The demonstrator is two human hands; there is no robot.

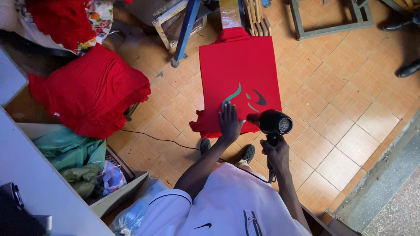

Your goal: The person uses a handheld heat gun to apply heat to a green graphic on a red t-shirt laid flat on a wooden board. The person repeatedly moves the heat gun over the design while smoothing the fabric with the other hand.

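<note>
Head view, looking straight down. A red shirt [238, 74] is stretched flat over a narrow board in the upper centre of the frame, its lower edge bunched and hanging toward the person. A printed mark [246, 97] in green and dark strokes sits on the lower half of the fabric. The left hand [229, 123] lies flat on the shirt just below that mark, fingers spread and extended, palm down, pressing the cloth; it grips nothing. The right hand [275, 153] is closed around the handle of a black hair dryer [271, 122], right of centre, with the barrel lying across the shirt's lower right corner and its nozzle end toward the left hand, its grilled back end toward the right of the frame. A thin dark cord [157, 140] runs over the tiled floor [345, 105] from the left toward the person's feet. A heap of folded red garments [89, 89] sits at the left of the frame, well apart from the board. Below it, lower left, crumpled green cloth [70, 153] lies in a box-like compartment. A blue metal leg [186, 30] stands at upper centre, just left of the board. A metal frame [332, 19] rests on the floor at the upper right.
</note>
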